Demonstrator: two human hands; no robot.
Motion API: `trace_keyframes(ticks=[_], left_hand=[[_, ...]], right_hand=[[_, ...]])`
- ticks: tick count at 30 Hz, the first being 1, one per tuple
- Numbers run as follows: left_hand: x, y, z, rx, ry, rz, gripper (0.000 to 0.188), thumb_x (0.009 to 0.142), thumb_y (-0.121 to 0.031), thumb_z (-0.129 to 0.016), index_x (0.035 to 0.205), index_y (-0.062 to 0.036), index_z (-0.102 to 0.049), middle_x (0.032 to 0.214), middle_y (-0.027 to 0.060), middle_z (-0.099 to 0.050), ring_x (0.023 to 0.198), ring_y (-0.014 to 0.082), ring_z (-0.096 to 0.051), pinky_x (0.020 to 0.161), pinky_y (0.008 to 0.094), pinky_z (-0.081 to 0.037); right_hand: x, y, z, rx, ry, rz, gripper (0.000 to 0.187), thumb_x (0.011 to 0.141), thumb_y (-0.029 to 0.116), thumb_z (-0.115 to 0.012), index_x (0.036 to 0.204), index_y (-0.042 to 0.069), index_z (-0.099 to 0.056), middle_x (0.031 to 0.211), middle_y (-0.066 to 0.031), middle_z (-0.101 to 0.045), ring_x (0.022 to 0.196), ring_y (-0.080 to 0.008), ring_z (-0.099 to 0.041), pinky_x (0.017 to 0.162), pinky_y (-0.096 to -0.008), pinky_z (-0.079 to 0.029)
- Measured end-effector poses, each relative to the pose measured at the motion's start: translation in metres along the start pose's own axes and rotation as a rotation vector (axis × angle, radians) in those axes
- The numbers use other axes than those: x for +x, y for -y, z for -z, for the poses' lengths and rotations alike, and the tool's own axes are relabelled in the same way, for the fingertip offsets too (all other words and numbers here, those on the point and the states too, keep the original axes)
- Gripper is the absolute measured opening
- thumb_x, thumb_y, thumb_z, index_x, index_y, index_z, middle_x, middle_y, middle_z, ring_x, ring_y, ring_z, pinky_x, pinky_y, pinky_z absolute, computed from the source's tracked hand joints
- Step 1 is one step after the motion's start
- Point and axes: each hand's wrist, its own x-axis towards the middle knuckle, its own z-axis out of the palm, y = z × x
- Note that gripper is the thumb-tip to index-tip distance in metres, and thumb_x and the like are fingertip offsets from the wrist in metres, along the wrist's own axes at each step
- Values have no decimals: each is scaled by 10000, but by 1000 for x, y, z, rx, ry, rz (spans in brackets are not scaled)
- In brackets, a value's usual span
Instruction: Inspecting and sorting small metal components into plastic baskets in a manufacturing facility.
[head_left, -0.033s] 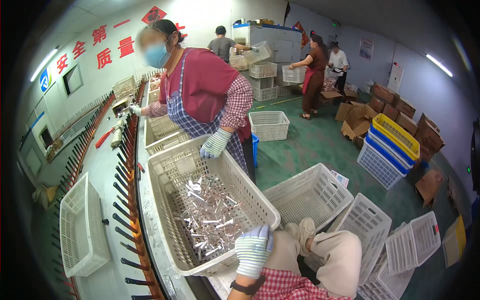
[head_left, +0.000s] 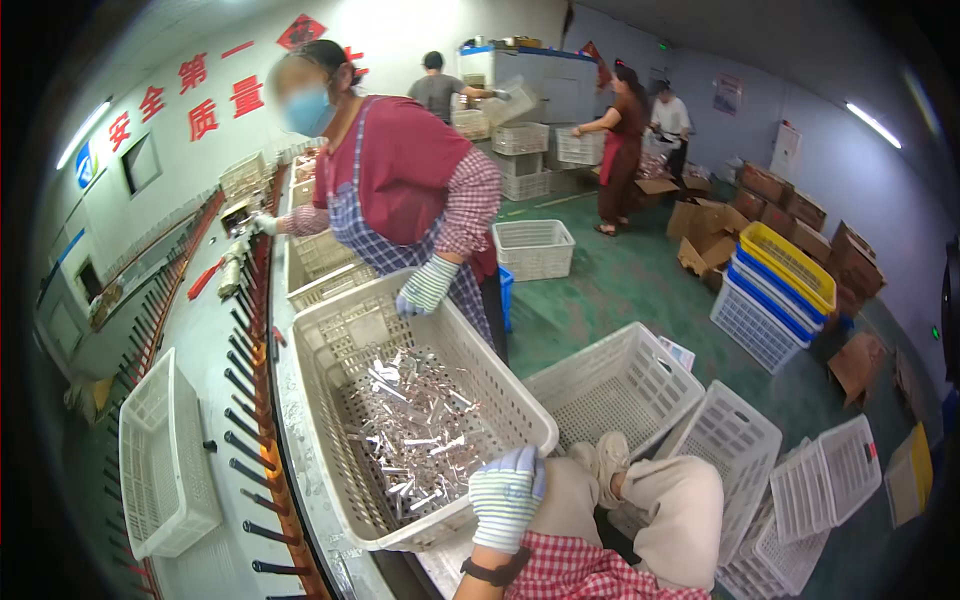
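Observation:
My left hand, in a striped knit glove with a dark band at the wrist, is closed over the near rim of a white plastic crate. Thin, shiny metal pieces lie loosely heaped inside it. At the crate's far side, a co-worker's gloved hand rests on the rim. That person, in a red top and checked apron, stretches the other gloved hand toward the rack line. My right hand is out of view.
On the left runs a long table with rows of dark pegs and a white crate. White crates stand beside my legs. Stacked yellow and blue baskets and cardboard boxes stand at right. Several people work farther back.

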Motion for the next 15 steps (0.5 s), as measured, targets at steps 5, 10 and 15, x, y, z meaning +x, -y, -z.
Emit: trace_keyframes(ticks=[5, 10, 15], left_hand=[[-15, 8, -5, 197, 58, -7, 204, 769, -183, -609, 950, -93, -583, 759, 100, -586, 669, 266, -561, 590, 407, -426], [-8, 3, -5, 229, 14, -26, 215, 807, -161, -572, 993, -54, -584, 811, 119, -611, 707, 293, -580, 637, 411, -444], [-12, 0, -3, 238, 1, -86, 229, 818, -157, -556, 1015, -45, -589, 875, 138, -631, 744, 303, -602, 652, 409, -474]], right_hand=[[1, -38, 23, -83, -19, -43, 697, 856, 441, -531, 1300, -61, -339, 1264, -228, -454, 1172, -317, -445, 973, -378, -352], [8, -6, -30, -71, 127, 264, 665, 821, 430, -579, 1289, 3, -376, 1228, -248, -472, 1168, -339, -447, 964, -401, -359], [10, -13, -55, -160, 122, 300, 798, 792, 446, -600, 1333, -48, -284, 1332, -277, -365, 1241, -368, -376, 1030, -376, -310]])
